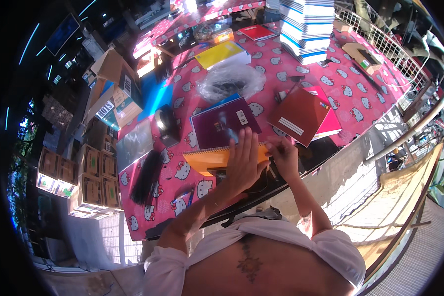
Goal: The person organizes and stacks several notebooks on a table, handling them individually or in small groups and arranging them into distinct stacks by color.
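The orange spiral notebook (202,161) is sitting at the near edge of the table, and the clock is starting from it. The left hand (245,165) is lying flat over it and hiding much of its right part; the fingers are straight, close together and not clamping anything. Their tips are reaching onto the purple spiral notebook (207,129) at 12 o'clock, where a blue edge (223,102) is peeking out from under the far side. The right hand (284,155) is curling its fingers by the orange notebook's corner at 3 o'clock; I cannot tell if they are pinching it. A brown notebook (301,111) is covering most of a pink one (330,124) at 2 o'clock. The top of a tall notebook stack (306,32) at 1 o'clock is getting cut off. Shiny plastic (232,79) at 12 o'clock is looking blurry.
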`<state>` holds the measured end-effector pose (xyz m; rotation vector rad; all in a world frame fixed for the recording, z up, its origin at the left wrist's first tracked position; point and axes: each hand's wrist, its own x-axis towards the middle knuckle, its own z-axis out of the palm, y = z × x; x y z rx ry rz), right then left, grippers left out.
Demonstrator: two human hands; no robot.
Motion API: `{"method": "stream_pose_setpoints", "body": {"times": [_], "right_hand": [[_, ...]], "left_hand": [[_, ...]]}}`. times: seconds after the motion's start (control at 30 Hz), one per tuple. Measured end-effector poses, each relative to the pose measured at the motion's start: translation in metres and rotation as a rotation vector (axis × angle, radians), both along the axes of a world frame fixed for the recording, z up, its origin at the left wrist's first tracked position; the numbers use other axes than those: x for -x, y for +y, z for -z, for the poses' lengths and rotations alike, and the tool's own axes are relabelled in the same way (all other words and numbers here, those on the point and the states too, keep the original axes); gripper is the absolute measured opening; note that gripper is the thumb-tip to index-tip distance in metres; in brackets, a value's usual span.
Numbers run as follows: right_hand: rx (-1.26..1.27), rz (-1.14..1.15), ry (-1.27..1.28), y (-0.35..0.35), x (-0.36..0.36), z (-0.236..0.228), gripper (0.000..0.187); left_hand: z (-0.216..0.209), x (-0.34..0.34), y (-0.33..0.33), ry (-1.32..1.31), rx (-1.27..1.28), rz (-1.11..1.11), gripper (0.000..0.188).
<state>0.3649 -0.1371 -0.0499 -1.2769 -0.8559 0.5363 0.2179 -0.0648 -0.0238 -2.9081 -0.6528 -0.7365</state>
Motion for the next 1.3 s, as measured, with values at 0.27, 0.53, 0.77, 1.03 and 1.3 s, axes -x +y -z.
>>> {"method": "stream_pose_setpoints", "body": {"times": [0.27, 0.53, 0.77, 1.03, 1.3], "right_hand": [[0.017, -0.039, 0.059, -0.006, -0.001, 0.006, 0.022], [0.11, -0.502, -0.064, -0.01, -0.004, 0.052, 0.031], [0.257, 0.036, -0.332, -0.098, 0.066, 0.051, 0.037], [-0.047, -0.294, -1.029, -0.079, 0.143, 0.046, 0.047], [-0.031, 0.022, -1.271, -0.016, 0.18, 0.034, 0.035]], "left_hand": [[-0.009, 0.013, -0.013, -0.193, 0.06, 0.013, 0.061], [-0.027, 0.044, -0.005, -0.364, 0.076, 0.135, 0.042], [0.067, 0.192, 0.003, -0.301, 0.442, -0.385, 0.047], [0.13, 0.29, -0.007, 0.073, 0.335, -0.573, 0.053], [0.089, 0.289, -0.016, -0.772, 1.299, -0.516, 0.042]]}}
